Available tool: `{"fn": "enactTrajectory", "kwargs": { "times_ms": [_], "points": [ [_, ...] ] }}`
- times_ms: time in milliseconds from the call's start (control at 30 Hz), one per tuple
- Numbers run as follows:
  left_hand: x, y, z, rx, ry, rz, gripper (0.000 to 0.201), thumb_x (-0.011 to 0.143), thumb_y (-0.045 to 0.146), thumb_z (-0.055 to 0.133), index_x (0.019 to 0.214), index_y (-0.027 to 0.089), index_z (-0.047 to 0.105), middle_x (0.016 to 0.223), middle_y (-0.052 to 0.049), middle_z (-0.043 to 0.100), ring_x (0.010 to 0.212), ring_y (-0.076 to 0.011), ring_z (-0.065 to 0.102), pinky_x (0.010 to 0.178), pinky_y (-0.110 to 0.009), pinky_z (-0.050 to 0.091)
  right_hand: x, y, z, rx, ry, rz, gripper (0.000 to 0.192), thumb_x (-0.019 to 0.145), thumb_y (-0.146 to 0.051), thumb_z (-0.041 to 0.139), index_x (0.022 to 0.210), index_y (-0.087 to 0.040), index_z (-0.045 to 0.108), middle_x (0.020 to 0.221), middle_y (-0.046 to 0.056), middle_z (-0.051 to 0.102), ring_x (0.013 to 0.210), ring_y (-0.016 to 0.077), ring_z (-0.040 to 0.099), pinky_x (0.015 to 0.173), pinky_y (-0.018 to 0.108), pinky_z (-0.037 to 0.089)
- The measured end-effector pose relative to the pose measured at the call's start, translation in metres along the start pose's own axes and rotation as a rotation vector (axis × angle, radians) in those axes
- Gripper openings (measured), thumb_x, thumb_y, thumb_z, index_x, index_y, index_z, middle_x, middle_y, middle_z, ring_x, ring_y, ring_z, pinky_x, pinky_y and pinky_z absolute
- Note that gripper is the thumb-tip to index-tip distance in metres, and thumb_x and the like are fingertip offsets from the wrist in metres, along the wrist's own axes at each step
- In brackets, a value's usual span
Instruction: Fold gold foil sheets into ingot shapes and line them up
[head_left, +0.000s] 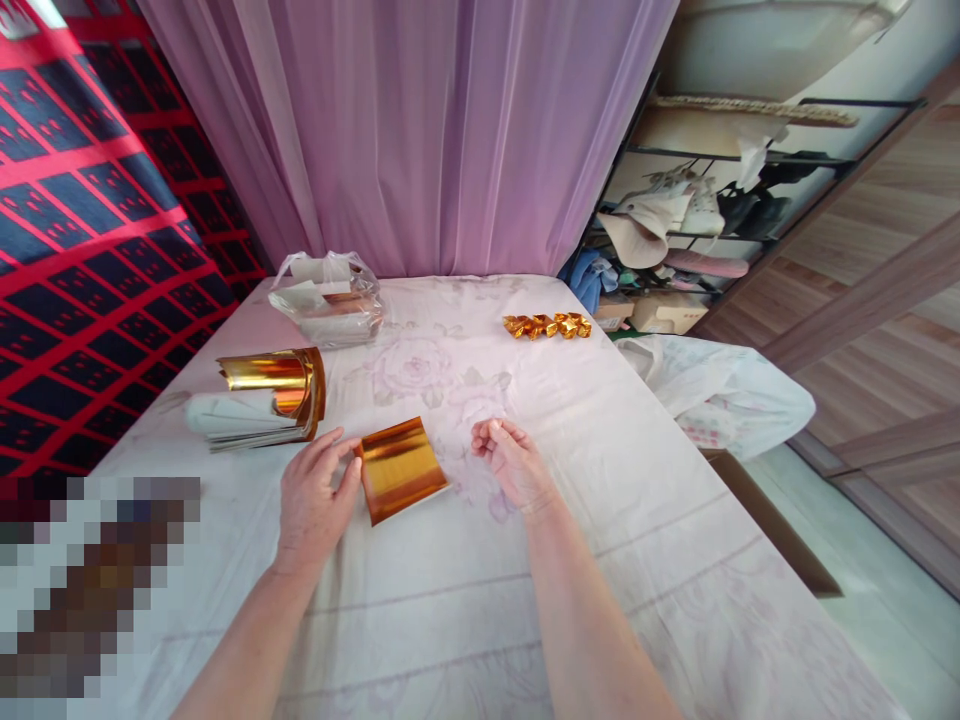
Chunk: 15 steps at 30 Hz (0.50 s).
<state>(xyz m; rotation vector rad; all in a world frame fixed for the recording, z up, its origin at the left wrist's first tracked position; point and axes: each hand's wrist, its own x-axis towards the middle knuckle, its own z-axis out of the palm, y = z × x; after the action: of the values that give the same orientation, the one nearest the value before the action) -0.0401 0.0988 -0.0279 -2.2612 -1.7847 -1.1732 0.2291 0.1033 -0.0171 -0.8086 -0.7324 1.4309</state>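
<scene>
Left hand: the left hand (315,500) lies flat on the floral cloth (615,480), fingers spread and slightly apart, their tips pressed on the left edge of the gold sheet (399,482). It pins the sheet rather than grips it.
Right hand: the right hand (510,462) rests just to the right of the sheet, not touching it, fingers curled loosely inward and holding nothing that I can see.
Gold sheet: a single square of shiny foil paper, lying between the two hands near the front middle of the table, with its near corner a little lifted.
Stack at the left: a curled gold roll (281,385) sits on a pile of white-backed sheets (240,420), just beyond the left hand.
Far side: a clear plastic bag (330,300) with paper inside, and a row of small folded gold pieces (547,325) well apart from the hands.
Risk of slipping: the foil looks slick, and the cloth under it is smooth; held at one edge only, the sheet could skate away or turn askew.
Risk of creasing: I judge that a heavy fingertip on the edge could dent or wrinkle the thin foil.
Risk to the stack: the left wrist is near the pile, and a sideways sweep could knock the roll off it.
Risk from curl: the raised corner may spring up if the pressing fingers ease.
</scene>
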Motion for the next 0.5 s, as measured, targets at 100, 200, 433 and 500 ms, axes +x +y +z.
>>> {"fn": "enactTrajectory", "kwargs": {
  "times_ms": [100, 200, 433, 500],
  "points": [
    [-0.0008, -0.0012, 0.0020, 0.018, -0.031, -0.083, 0.030, 0.090, 0.036, 0.050, 0.111, 0.022, 0.066, 0.105, -0.008, 0.074, 0.100, -0.0291, 0.066, 0.094, -0.049, 0.048, 0.0000, 0.0020, -0.0021, -0.005, 0.000, 0.012, 0.033, 0.068, -0.049, 0.084, 0.070, -0.020, 0.069, 0.076, 0.000, 0.065, 0.067, 0.0118, 0.055, 0.065, 0.027, 0.046],
    [-0.0017, -0.0004, 0.0031, 0.021, -0.034, -0.153, 0.032, 0.088, 0.036, 0.052, 0.113, 0.022, 0.064, 0.095, -0.006, 0.076, 0.089, -0.0279, 0.067, 0.092, -0.048, 0.048, -0.0002, 0.0032, -0.0037, -0.010, 0.003, 0.018, 0.031, 0.068, -0.048, 0.084, 0.070, -0.020, 0.070, 0.077, 0.001, 0.067, 0.068, 0.0120, 0.055, 0.066, 0.027, 0.047],
    [-0.0021, -0.0014, 0.0020, -0.008, -0.028, -0.135, 0.024, 0.088, 0.038, 0.052, 0.092, 0.024, 0.070, 0.081, -0.004, 0.075, 0.078, -0.0261, 0.066, 0.080, -0.042, 0.049, 0.0002, 0.0055, -0.0038, -0.038, 0.007, 0.034, 0.028, 0.067, -0.045, 0.085, 0.074, -0.021, 0.072, 0.081, 0.001, 0.069, 0.069, 0.0111, 0.057, 0.066, 0.025, 0.047],
    [-0.0018, -0.0008, 0.0014, -0.021, -0.024, -0.119, 0.025, 0.088, 0.039, 0.051, 0.087, 0.023, 0.071, 0.082, -0.005, 0.076, 0.078, -0.0256, 0.067, 0.079, -0.042, 0.050, 0.0005, 0.0061, -0.0036, -0.051, 0.006, 0.036, 0.028, 0.067, -0.042, 0.086, 0.080, -0.021, 0.074, 0.081, 0.000, 0.069, 0.068, 0.0107, 0.056, 0.066, 0.025, 0.047]
  ]
}}
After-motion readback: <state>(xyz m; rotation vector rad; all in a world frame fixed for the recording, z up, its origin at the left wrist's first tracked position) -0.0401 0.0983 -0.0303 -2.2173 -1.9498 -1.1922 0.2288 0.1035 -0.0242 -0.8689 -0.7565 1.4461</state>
